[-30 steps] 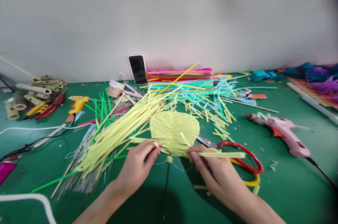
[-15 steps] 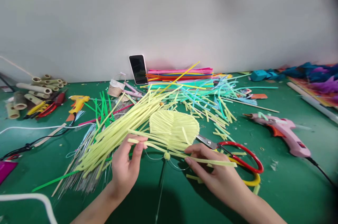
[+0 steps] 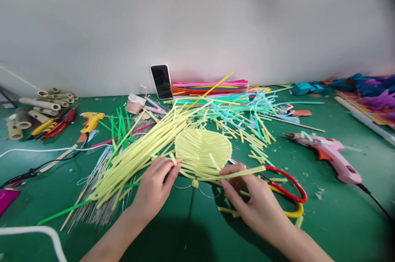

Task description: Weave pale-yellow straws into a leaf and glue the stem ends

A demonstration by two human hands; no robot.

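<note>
A leaf-shaped piece of pale yellow pipe cleaners (image 3: 202, 142) lies mid-table, with a small fuzzy ball (image 3: 195, 183) and a thin wire at its near end. My left hand (image 3: 157, 183) is closed at the leaf's lower left, thumb and fingers pinching a pale yellow pipe cleaner end. On the right side, my right hand (image 3: 256, 194) pinches a pale yellow pipe cleaner (image 3: 247, 172) whose free end points right. Whether both hands hold one and the same strand, I cannot tell. Scissors (image 3: 288, 183) with red and yellow handles lie partly under my right hand.
Loose yellow pipe cleaners (image 3: 135, 157) are heaped at left over thin wires. A pink glue gun (image 3: 331, 153) lies right, a yellow one (image 3: 91, 122) left, near pliers (image 3: 55, 127) and bamboo tubes (image 3: 46, 105). A phone (image 3: 161, 81) leans on the wall beside coloured bundles (image 3: 210, 87).
My left hand has moved right and slightly up, bringing its pipe cleaner end against the leaf's lower left edge. The strand end at my right hand has risen and shifted left.
</note>
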